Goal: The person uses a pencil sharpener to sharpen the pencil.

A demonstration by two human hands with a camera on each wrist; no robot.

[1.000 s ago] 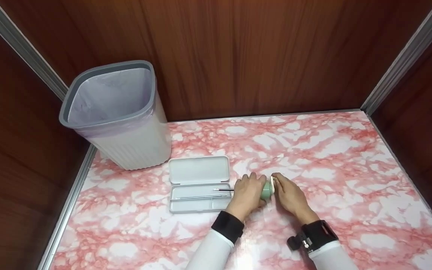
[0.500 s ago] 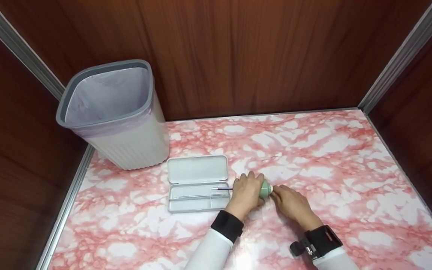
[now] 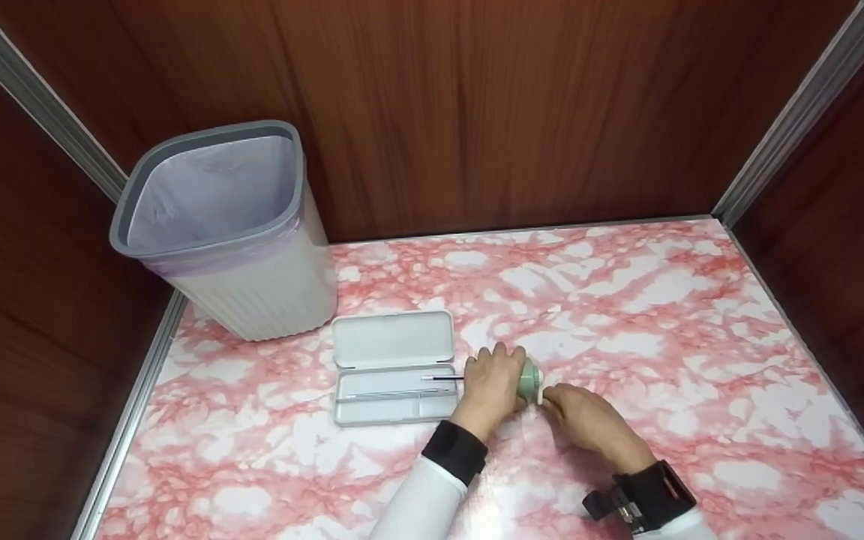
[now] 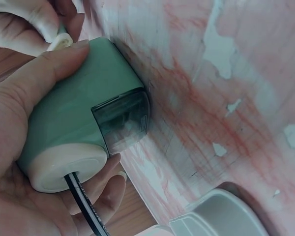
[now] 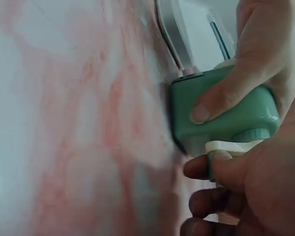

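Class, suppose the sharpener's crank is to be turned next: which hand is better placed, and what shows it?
Likely the right hand: it pinches the crank. The left hand grips the sharpener, whose opposite end holds the pencil, so that hand seems better suited to steadying.

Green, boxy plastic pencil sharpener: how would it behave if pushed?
The green sharpener would probably slide rather than roll, given its flat faces. Undented where the left hand grips, it seems stiff. Its protruding cream crank could swing or catch.
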